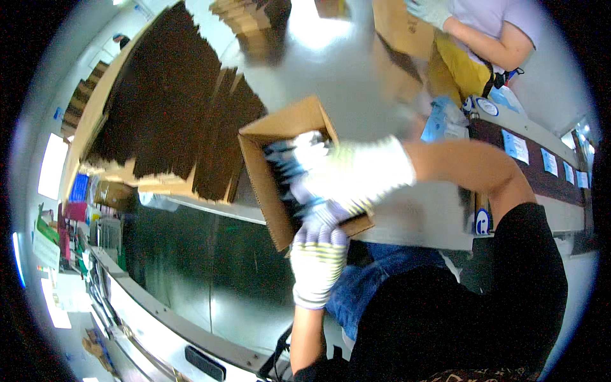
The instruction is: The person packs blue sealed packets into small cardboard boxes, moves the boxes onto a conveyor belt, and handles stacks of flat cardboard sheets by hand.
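A small open cardboard box (259,184) stands tilted on the grey table in front of me, with several dark, blue and white packets (283,162) inside. My left hand (319,264), in a white striped glove with lavender fingers, is closed over the box's near edge. Reaching in from the right, my right hand (359,172) wears the same kind of glove and is over the box opening. Motion smears its fingers, so whether it holds a packet is hidden.
Stacked flat cardboard (168,108) rises at the left of the grey table (420,219). A co-worker's gloved hand (429,11) touches a larger cardboard box (404,32) at the far right. Blue-and-white packets (445,121) lie at the right. A metal rail (153,331) runs along the lower left.
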